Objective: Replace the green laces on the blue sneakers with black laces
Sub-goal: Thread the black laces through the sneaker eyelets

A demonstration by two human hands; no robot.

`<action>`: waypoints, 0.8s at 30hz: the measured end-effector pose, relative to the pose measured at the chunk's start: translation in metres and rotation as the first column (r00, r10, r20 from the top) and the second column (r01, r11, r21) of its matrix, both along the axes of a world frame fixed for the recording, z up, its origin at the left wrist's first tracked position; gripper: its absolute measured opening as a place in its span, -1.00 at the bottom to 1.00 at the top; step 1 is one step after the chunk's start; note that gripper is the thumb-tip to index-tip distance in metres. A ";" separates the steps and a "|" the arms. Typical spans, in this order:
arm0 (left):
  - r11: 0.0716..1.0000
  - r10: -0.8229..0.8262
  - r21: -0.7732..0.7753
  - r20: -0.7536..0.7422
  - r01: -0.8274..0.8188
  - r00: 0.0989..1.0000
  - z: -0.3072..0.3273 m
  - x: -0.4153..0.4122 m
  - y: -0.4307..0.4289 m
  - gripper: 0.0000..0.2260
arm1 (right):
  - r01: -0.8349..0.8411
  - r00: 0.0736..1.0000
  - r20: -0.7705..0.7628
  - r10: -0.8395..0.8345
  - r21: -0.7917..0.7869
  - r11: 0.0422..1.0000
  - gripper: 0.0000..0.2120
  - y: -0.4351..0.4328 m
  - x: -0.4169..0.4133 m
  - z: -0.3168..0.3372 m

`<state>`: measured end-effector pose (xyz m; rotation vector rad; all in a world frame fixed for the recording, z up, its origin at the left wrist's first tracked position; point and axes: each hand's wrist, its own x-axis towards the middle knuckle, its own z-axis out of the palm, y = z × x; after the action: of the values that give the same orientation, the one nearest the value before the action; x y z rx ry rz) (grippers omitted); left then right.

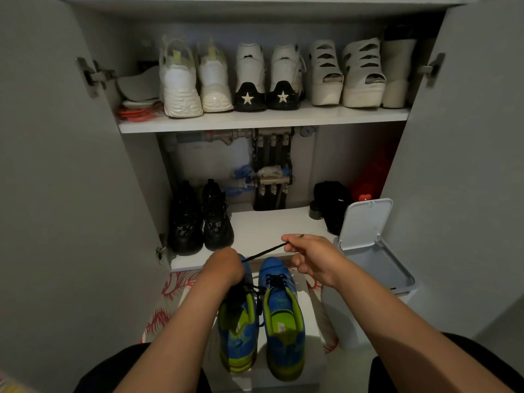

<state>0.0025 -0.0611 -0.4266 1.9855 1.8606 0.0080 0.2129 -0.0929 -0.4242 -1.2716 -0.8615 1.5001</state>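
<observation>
Two blue sneakers with lime-green lining stand side by side on the floor, toes toward the cabinet: the left sneaker (238, 330) and the right sneaker (283, 321). Both carry black lacing. My left hand (224, 268) rests closed over the toe end of the left sneaker and hides its front eyelets. My right hand (312, 256) pinches a black lace (263, 253) that runs taut from the left sneaker up and to the right. No green lace is in view.
An open shoe cabinet faces me, doors swung wide on both sides. Black shoes (201, 219) stand on the lower shelf (269, 225), white shoes (195, 80) on the upper one. A white lidded bin (368, 256) stands open at the right.
</observation>
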 end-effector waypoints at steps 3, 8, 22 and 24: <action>0.997 -0.074 0.023 0.001 0.073 0.997 -0.001 0.004 -0.001 -0.58 | -0.072 0.988 0.135 0.069 0.018 0.997 -0.82 -0.003 -0.004 0.000; 0.997 -0.077 0.030 0.655 0.076 0.752 0.002 0.033 -0.005 -0.51 | -0.159 0.923 0.363 0.126 0.062 0.985 -0.82 -0.006 -0.011 -0.002; 0.994 -0.040 -0.058 0.602 0.094 0.798 -0.002 0.042 -0.009 -0.80 | -0.106 0.853 0.519 0.053 0.073 0.992 -0.95 -0.001 0.004 -0.019; 0.995 -0.036 -0.051 0.585 0.081 0.810 -0.003 0.041 -0.010 -0.83 | -0.096 0.825 0.562 0.047 0.057 0.994 -0.93 0.001 0.007 -0.026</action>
<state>0.0439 -0.0713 -0.4294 1.7223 1.3723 0.4760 0.2200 -0.0917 -0.4501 -1.6671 -1.3503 1.1314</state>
